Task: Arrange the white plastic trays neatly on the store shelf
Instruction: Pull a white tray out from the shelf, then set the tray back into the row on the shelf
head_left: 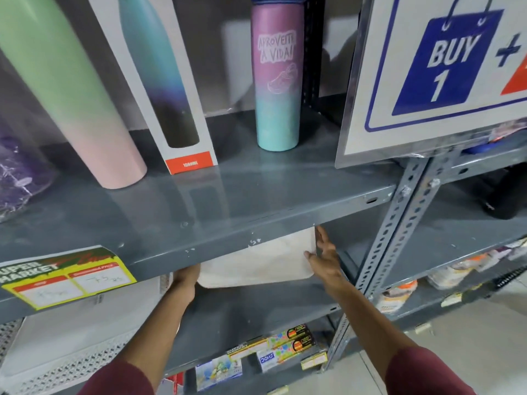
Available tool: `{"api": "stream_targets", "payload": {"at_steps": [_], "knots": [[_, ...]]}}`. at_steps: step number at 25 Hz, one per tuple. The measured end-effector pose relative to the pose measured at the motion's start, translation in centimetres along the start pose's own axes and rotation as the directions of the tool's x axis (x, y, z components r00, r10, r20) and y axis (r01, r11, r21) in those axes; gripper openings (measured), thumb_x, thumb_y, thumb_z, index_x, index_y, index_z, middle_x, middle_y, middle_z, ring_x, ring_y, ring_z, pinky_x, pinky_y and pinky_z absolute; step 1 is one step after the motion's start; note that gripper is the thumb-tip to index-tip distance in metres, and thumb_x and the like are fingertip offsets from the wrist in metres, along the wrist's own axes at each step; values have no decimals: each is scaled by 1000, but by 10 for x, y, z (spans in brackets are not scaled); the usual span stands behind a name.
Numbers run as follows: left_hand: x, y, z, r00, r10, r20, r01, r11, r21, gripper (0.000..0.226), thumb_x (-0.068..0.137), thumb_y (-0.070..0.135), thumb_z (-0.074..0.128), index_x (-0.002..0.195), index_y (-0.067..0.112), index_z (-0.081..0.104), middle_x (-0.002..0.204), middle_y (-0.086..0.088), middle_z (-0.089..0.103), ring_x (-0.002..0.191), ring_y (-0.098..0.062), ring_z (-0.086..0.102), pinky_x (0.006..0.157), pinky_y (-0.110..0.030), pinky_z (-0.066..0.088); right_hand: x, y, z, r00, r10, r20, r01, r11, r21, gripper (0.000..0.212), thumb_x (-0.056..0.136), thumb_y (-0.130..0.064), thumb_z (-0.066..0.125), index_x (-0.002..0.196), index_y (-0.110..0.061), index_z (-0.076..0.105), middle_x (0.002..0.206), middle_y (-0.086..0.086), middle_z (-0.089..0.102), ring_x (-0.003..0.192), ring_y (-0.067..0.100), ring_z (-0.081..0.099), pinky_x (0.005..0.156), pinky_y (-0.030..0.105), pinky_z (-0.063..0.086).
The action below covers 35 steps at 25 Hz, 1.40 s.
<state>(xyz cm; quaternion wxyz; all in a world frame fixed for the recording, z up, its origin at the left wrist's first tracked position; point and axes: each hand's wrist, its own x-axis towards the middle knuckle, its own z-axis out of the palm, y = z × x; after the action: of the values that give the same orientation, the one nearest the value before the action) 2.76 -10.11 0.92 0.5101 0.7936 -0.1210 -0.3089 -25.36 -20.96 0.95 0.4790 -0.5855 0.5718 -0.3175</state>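
Observation:
A white plastic tray (256, 266) sits on the grey shelf (236, 312) under the upper shelf board, its far part hidden by that board. My left hand (185, 276) holds the tray's left edge, fingers tucked out of sight under the board. My right hand (323, 252) lies flat against the tray's right side, fingers spread and pointing up. A second white perforated tray (65, 352) rests at the lower left on the same shelf level.
The upper shelf board (199, 212) carries tall bottles (275, 81) and a boxed bottle (168, 89). A "BUY 1" sign (436, 69) hangs at the upper right. A perforated steel post (393, 235) stands right of the tray. Small boxed goods (285, 349) lie on the shelf below.

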Motion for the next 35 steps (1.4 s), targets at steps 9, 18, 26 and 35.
{"api": "stream_targets", "payload": {"at_steps": [9, 18, 26, 35], "knots": [[-27, -37, -9, 993, 86, 75, -36, 861, -507, 30, 94, 34, 39, 102, 35, 68, 117, -4, 69, 100, -24, 66, 82, -40, 54, 6, 18, -20, 906, 413, 90, -410, 808, 424, 74, 87, -74, 24, 100, -18, 71, 119, 11, 68, 110, 31, 60, 111, 47, 29], [-19, -37, -47, 963, 240, 125, -202, 945, -259, 40, 98, 40, 44, 129, 21, 60, 136, 10, 59, 127, -8, 52, 108, -29, 34, -35, -32, 34, 938, -335, -85, 286, 890, -354, 42, 99, -31, 48, 135, -10, 51, 140, 14, 54, 131, 32, 48, 106, 40, 37], [21, -69, -265, 826, 353, -440, -209, 916, 342, 32, 94, 17, 49, 122, 4, 60, 125, -26, 64, 117, -42, 59, 95, -46, 47, -114, -88, 242, 803, -268, 533, 425, 883, -197, 37, 97, -27, 55, 118, 3, 60, 115, 24, 68, 106, 38, 66, 93, 46, 52], [60, -90, -327, 947, 54, -316, -14, 992, 129, 45, 84, 0, 57, 128, 7, 53, 118, -15, 64, 109, -34, 61, 85, -34, 54, -115, -76, 319, 959, 26, 283, 47, 968, -245, 32, 86, -13, 62, 118, -11, 57, 113, 8, 59, 106, 27, 59, 83, 29, 45]]}}
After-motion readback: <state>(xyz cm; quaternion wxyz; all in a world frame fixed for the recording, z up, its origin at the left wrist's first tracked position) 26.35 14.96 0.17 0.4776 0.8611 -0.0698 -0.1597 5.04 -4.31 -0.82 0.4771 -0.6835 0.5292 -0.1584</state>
